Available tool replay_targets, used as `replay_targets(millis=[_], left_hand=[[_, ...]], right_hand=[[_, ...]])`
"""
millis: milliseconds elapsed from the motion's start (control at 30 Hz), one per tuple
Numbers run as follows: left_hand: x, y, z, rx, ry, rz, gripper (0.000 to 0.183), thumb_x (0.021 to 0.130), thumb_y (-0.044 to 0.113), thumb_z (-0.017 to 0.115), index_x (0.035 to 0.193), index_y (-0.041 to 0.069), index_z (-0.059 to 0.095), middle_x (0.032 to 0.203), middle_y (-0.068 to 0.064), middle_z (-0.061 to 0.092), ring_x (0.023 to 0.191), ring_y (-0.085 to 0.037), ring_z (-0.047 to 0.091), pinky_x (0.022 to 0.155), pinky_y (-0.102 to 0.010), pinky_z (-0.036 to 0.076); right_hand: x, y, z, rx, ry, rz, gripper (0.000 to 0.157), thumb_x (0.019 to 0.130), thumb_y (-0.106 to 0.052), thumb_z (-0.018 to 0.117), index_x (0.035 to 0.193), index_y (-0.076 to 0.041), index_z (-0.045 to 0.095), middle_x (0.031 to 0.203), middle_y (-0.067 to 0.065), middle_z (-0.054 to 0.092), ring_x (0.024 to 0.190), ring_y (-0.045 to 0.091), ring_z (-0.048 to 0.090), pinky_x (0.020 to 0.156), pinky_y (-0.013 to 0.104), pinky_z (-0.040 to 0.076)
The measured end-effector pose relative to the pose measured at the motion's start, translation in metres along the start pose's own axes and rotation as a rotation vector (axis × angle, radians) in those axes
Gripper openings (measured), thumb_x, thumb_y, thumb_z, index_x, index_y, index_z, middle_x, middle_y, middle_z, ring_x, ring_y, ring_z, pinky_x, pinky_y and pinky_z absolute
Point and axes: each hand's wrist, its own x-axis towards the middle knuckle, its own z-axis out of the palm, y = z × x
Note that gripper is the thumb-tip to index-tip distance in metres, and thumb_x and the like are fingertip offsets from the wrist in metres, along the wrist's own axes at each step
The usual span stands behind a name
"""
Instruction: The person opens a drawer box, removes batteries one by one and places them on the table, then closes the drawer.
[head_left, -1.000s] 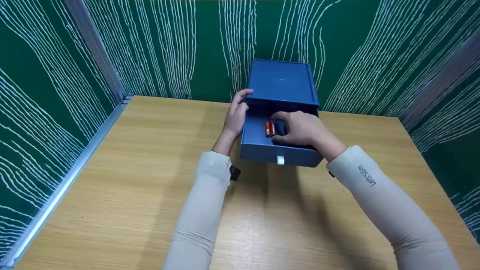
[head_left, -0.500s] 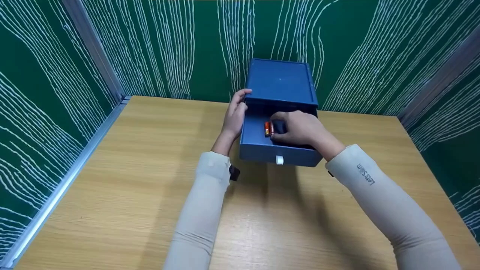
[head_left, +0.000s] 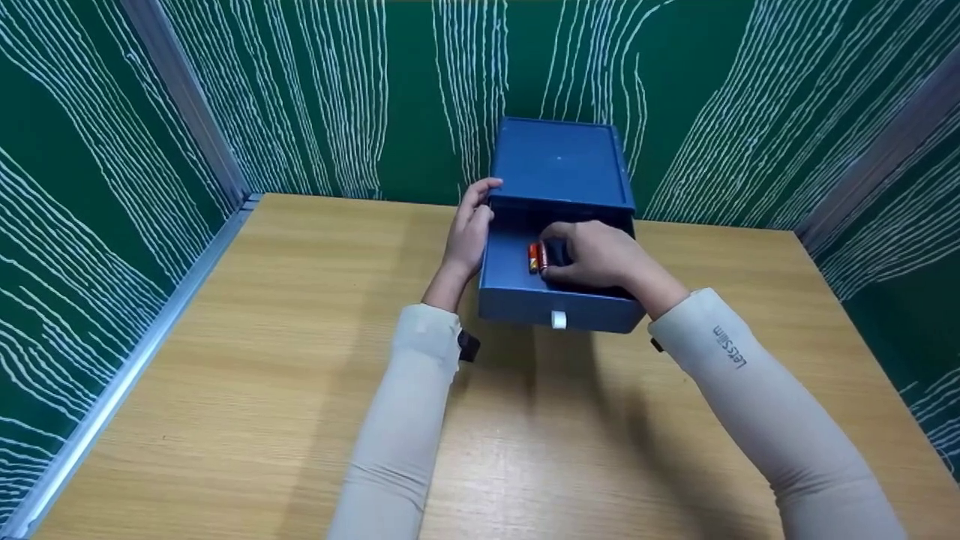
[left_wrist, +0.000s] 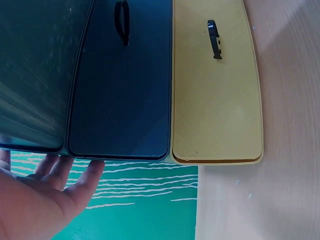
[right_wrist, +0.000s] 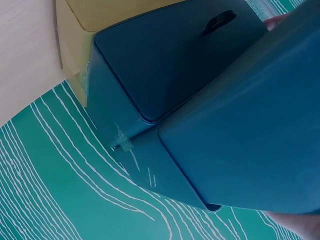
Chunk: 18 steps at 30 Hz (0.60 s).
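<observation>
The top drawer (head_left: 517, 300) of a blue drawer unit (head_left: 559, 161) is pulled out toward me. Two red batteries (head_left: 533, 258) lie side by side on its floor. My right hand (head_left: 600, 255) reaches into the drawer, thumb and forefinger pinching the ends of the right-hand battery (head_left: 544, 256); its other fingers are hidden behind the palm. My left hand (head_left: 469, 236) rests along the left side of the unit, with a fingertip at the top edge. In the left wrist view, the fingers of the left hand (left_wrist: 45, 200) lie extended against the unit's side.
Below the open drawer are a closed dark blue drawer (left_wrist: 120, 95) and a closed yellow drawer (left_wrist: 215, 105), each with a black pull. A pale knob (head_left: 559, 320) is on the open drawer's front. The unit stands on a wooden table (head_left: 300, 360) before a green, white-lined wall (head_left: 420, 97).
The right thumb and forefinger have turned the right-hand battery slightly, so its red face shows more brightly. The left hand and drawer have stayed put.
</observation>
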Motion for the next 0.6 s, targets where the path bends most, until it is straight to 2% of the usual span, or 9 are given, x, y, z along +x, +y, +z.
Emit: replay_targets(millis=[167, 600], left_hand=[[0.0007, 0.0004, -0.0002, -0.003, 0.001, 0.002, 0.04, 0.086, 0.003, 0.027, 0.122, 0.008, 0.043, 0.131, -0.004, 0.04, 0.119, -0.021, 0.036, 0.099, -0.034, 0.027], [0.0002, 0.0003, 0.0007, 0.009, 0.017, 0.011, 0.041, 0.084, 0.002, 0.027, 0.121, 0.006, 0.044, 0.132, -0.005, 0.04, 0.117, -0.015, 0.037, 0.098, -0.03, 0.027]], right_hand=[[0.0008, -0.0008, -0.0012, 0.021, -0.009, 0.003, 0.051, 0.075, -0.049, 0.06, 0.118, -0.024, 0.051, 0.092, -0.001, 0.059, 0.077, 0.018, 0.053, 0.067, 0.031, 0.042], [0.0006, -0.0001, -0.0002, 0.044, 0.004, -0.018, 0.046, 0.076, -0.043, 0.062, 0.115, -0.021, 0.053, 0.067, 0.001, 0.051, 0.059, 0.016, 0.05, 0.051, 0.03, 0.036]])
